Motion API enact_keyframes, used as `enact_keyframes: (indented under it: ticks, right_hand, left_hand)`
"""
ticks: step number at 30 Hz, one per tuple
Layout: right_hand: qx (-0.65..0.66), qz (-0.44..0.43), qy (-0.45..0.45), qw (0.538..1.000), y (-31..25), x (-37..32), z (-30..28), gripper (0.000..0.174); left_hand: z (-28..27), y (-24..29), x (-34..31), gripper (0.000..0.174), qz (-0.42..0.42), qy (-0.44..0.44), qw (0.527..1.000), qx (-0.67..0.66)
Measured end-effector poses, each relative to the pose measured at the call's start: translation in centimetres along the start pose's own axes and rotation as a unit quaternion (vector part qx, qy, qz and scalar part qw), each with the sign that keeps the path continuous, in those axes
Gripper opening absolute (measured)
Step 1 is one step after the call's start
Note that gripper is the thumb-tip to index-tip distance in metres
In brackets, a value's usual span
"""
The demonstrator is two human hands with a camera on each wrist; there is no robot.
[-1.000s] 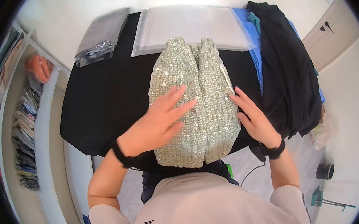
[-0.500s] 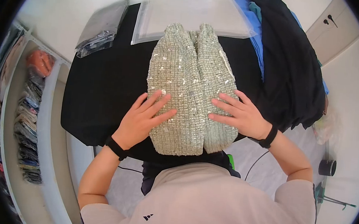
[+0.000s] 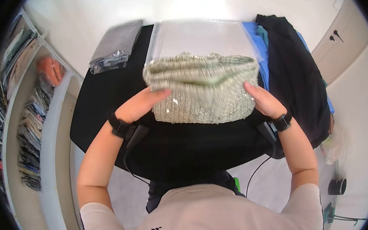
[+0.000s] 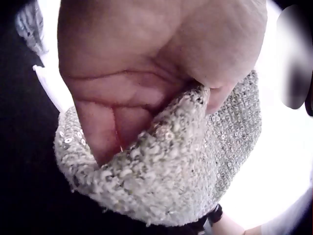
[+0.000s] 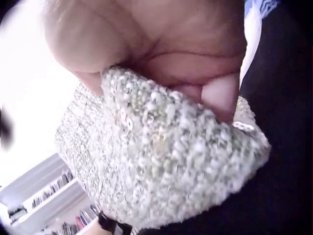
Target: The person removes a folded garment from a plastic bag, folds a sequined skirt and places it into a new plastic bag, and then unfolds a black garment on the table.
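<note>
From here I see the sequined garment (image 3: 204, 110), a moment ago spread lengthwise, now doubled over above the black worktop (image 3: 102, 104), so I judge its fold is under way; my view shows a left hand (image 3: 139, 105) and a right hand (image 3: 268, 103), each with its grip pinching a side of the knit. Beyond lie clear plastic bags (image 3: 203, 36) and a grey packet (image 3: 121, 43), dark cloth (image 3: 297, 72) sits right, and shelving (image 3: 54, 148) stands left.

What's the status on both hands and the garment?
Left hand and right hand gripping sequined garment by its sides. Garment folded over, above black table. Clear plastic bags just beyond.
</note>
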State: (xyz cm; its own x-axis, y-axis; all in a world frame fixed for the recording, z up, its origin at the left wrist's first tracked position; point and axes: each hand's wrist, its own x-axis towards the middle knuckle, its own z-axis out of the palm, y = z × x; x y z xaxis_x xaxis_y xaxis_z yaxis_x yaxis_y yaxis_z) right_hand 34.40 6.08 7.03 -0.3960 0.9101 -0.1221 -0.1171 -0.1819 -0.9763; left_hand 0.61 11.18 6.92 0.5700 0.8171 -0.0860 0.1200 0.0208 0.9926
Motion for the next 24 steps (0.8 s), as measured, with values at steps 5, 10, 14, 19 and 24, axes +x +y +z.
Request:
enact_keyframes:
  ticks: [5,10,14,19,24]
  right_hand:
    - [0.032,0.064,0.013,0.997,0.5,4.7,-1.5,0.049]
    - [0.006,0.127,0.042,0.991,-1.8,4.9,-1.0,0.044]
    - [-0.048,0.054,0.102,0.992,-3.4,5.7,-0.5,0.039]
    - [-0.002,-0.005,0.109,0.994,-1.5,8.8,-2.5,0.035]
    - [-0.085,0.088,0.144,0.982,-0.4,10.7,-4.4,0.038]
  left_hand:
    - [-1.2,-1.8,5.1,0.035,-0.191,-0.010,0.977,-0.098]
    - [-0.8,-0.1,4.6,0.039,-0.158,0.001,0.985,-0.068]
    - [-0.6,0.1,5.5,0.041,-0.028,0.043,0.996,-0.077]
    - [-1.5,-1.8,8.1,0.041,0.008,0.109,0.981,-0.162]
    - [-1.7,-1.4,8.8,0.055,-0.071,0.213,0.971,0.086]
